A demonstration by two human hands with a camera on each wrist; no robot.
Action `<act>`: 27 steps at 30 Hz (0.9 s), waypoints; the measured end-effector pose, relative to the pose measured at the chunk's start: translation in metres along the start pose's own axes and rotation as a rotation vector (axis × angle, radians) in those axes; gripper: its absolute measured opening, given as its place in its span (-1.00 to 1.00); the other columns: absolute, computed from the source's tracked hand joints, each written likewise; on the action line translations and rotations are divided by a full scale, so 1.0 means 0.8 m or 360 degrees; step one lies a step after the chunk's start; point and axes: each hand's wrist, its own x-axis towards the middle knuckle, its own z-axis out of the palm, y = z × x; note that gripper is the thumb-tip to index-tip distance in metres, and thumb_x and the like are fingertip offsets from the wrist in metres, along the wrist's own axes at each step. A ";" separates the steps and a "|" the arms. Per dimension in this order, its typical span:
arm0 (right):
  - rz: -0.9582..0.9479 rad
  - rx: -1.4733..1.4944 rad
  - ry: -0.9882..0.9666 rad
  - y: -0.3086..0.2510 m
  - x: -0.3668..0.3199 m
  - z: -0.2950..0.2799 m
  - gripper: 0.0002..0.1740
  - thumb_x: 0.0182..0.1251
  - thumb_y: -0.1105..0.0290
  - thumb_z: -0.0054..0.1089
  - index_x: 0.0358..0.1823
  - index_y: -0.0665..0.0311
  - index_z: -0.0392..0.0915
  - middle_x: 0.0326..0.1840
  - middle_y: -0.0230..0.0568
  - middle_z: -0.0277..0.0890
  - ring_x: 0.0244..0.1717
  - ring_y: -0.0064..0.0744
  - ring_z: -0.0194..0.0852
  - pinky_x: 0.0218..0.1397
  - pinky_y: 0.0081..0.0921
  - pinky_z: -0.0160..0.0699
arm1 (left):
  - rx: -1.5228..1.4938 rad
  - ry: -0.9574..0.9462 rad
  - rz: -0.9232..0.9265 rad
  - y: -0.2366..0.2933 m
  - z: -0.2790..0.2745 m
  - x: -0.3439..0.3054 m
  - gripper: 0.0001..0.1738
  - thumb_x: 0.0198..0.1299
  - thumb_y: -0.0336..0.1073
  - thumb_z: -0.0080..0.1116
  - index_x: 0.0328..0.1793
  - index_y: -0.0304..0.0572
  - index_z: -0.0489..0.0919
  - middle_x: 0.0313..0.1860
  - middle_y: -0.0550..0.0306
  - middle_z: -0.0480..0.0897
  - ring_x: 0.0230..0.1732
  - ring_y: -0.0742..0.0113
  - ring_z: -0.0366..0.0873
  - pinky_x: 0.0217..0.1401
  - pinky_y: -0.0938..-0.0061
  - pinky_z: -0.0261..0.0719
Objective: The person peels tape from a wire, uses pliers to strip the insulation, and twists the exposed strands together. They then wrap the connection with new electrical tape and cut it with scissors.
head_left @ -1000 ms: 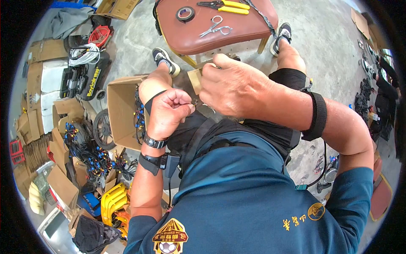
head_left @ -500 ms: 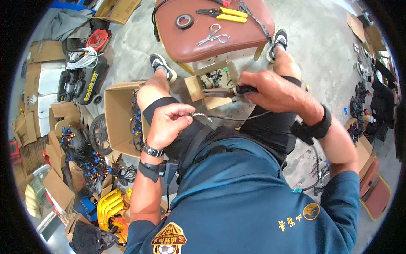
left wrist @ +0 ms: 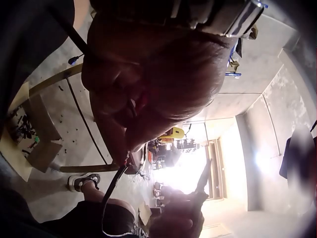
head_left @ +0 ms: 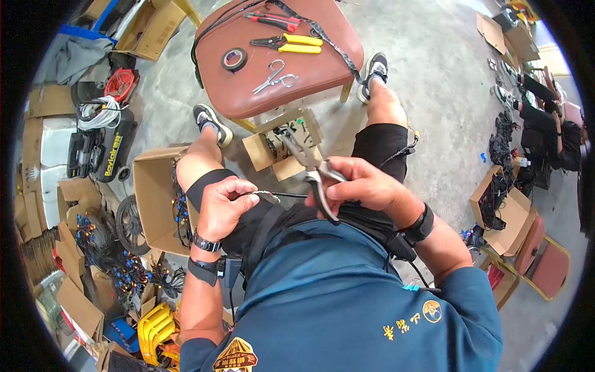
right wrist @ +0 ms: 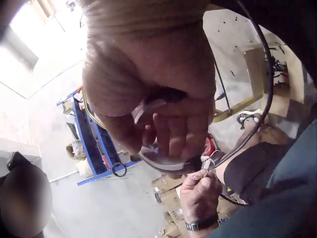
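Between thumb and fingers my left hand [head_left: 224, 208] pinches a dark cable's end, where twisted bare strands [head_left: 268, 196] show. The black cable [head_left: 292, 195] runs right from there, and in the right wrist view the cable [right wrist: 267, 74] curves past my right hand [right wrist: 148, 89]. My right hand [head_left: 365, 189] grips pliers [head_left: 316, 167] by their handles, jaws apart and pointing up and away over the small box. In the left wrist view, my left hand [left wrist: 143, 94] holds the cable [left wrist: 110, 191] at its fingertips.
A brown stool [head_left: 214, 93] bears black tape [head_left: 233, 59], scissors [head_left: 273, 79], yellow-handled strippers [head_left: 297, 44] and a red cutter [head_left: 276, 22]. A small carton [head_left: 257, 152] with dark parts lies between the feet; a larger carton [head_left: 149, 204] stands left of the knee. Tangled wires [head_left: 102, 248] lie further left.
My right hand came away from the left hand, bringing the pliers, then moved lower and turned them to point upward. The head view has shifted.
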 end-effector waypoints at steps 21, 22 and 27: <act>-0.0679 -0.2217 0.0117 -0.020 0.031 -0.005 -0.49 0.05 0.62 0.23 0.12 0.32 0.52 -0.05 0.02 0.60 -0.07 0.09 0.57 0.01 -0.14 0.59 | -0.0374 0.0047 0.0129 0.028 -0.006 -0.041 -0.72 -0.01 -0.62 0.41 -0.15 -0.30 0.63 -0.32 0.25 0.62 -0.32 0.58 0.54 -0.23 0.66 0.52; -0.0712 -0.2262 0.0104 -0.024 0.034 -0.006 -0.48 0.03 0.62 0.23 0.12 0.31 0.52 -0.02 0.00 0.59 -0.05 0.08 0.56 0.02 -0.14 0.59 | -0.0325 0.0049 0.0131 0.028 -0.009 -0.043 -0.75 0.00 -0.62 0.39 -0.17 -0.31 0.63 -0.32 0.23 0.62 -0.32 0.57 0.54 -0.23 0.66 0.52; -0.1006 -0.2558 0.0068 -0.043 0.047 0.004 -0.46 -0.05 0.63 0.23 0.08 0.27 0.56 0.03 -0.08 0.58 0.02 0.02 0.55 0.03 -0.17 0.65 | -0.0265 0.0049 0.0134 0.028 -0.012 -0.054 -0.87 0.05 -0.62 0.28 -0.25 -0.33 0.63 -0.32 0.17 0.64 -0.35 0.53 0.56 -0.27 0.63 0.53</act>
